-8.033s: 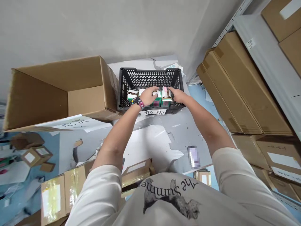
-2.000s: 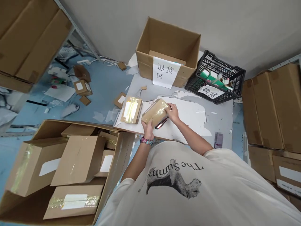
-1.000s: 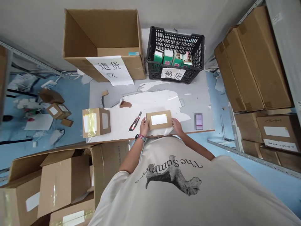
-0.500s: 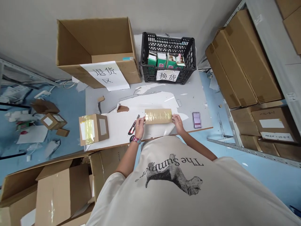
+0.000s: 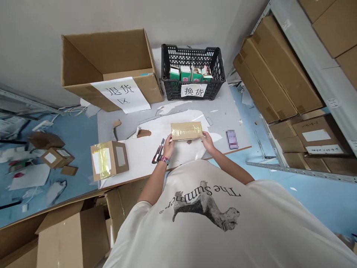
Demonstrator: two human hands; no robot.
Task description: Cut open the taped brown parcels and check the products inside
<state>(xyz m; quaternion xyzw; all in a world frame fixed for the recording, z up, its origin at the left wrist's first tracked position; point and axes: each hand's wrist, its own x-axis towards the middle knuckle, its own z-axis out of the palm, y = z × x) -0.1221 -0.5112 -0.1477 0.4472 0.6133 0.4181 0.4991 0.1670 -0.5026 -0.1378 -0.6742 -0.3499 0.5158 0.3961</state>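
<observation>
A small brown cardboard box (image 5: 186, 131), with shiny clear tape along it, is held between my two hands over the white, torn table covering. My left hand (image 5: 168, 147), with a patterned band at the wrist, grips its left end. At the opposite end my right hand (image 5: 207, 141) has its fingers closed on the box's near corner. Just left of my left hand lies a black and red utility knife (image 5: 158, 152). A taped box with white labels (image 5: 109, 160) stands at the table's left edge. The undersides of both hands' fingers are partly hidden.
At the back stand a large open carton (image 5: 111, 97) with a paper sign and a black plastic crate (image 5: 192, 70) holding several green-white boxes. A blurred purple item (image 5: 232, 139) lies right. Shelving with cartons (image 5: 279, 74) lines the right; more cartons (image 5: 67, 238) sit at lower left.
The held box has tilted, its near side now showing below the taped face, and both hands have shifted with it. The whole view has moved slightly.
</observation>
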